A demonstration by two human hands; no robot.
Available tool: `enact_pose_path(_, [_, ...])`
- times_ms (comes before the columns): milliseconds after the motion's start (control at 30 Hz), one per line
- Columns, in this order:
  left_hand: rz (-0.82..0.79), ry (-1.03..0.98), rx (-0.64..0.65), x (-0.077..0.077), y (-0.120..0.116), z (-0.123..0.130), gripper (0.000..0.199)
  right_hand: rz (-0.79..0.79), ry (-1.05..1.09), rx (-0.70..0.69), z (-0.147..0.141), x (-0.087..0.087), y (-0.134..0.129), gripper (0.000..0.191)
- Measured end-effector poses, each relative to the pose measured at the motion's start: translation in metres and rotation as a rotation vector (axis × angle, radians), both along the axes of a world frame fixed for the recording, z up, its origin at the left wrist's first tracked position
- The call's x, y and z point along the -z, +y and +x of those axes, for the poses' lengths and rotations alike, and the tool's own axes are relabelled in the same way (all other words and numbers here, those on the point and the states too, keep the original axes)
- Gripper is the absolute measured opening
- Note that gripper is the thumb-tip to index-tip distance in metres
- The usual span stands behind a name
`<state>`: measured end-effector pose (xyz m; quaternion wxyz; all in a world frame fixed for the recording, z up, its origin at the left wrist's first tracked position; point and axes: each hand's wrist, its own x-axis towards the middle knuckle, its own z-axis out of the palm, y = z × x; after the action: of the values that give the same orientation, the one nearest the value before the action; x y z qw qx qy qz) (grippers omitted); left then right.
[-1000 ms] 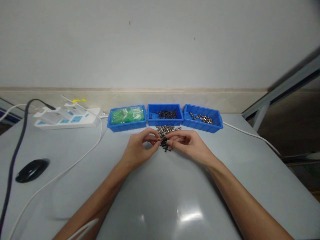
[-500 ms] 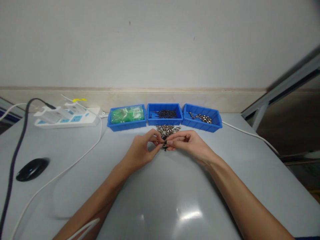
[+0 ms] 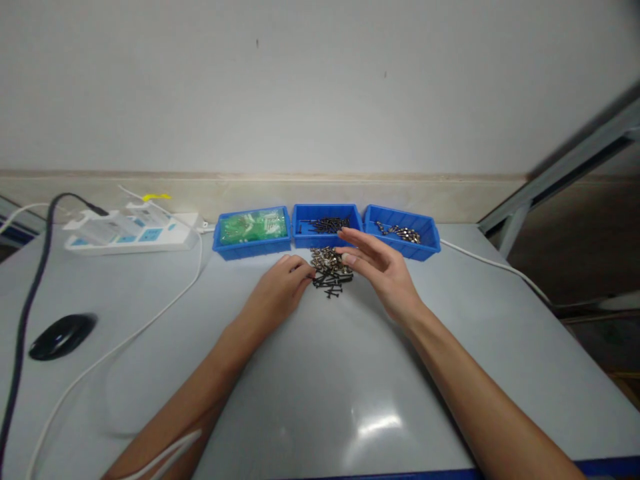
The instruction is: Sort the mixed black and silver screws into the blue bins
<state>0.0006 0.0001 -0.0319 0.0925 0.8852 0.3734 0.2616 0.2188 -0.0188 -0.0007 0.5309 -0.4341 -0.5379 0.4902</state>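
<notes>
On the desk lies a heap of black screws in front of small shiny metal pieces. My left hand is at the heap's left edge, its fingers pressed together; whatever is between them is hidden. Over the heap's right side is my right hand, open, thumb apart from the fingers and nothing visible in it. Its fingertips reach the front right corner of the middle blue bin, which holds dark screws.
The left blue bin contains a green plastic packet. Shiny metal pieces lie in the right blue bin. A white power strip, cables and a black mouse are on the left. A wall stands behind.
My hands, together over the heap before, have parted. The right hand has opened and moved up and to the right; the left has drawn back leftward. The black screws now show.
</notes>
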Motion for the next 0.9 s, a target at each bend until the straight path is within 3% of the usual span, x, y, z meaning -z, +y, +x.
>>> enact_pose_path(300, [0.003,-0.114,-0.065,-0.0009,-0.0022,0.0002,0.008,-0.019,-0.049,0.016,0.0009,0.0016,0.0005,0.029])
enact_pose_path(900, [0.02,-0.321,-0.138,-0.0061,-0.0069,0.0075,0.009,0.085,-0.301,0.02,0.0052,0.0094,0.0016,0.027])
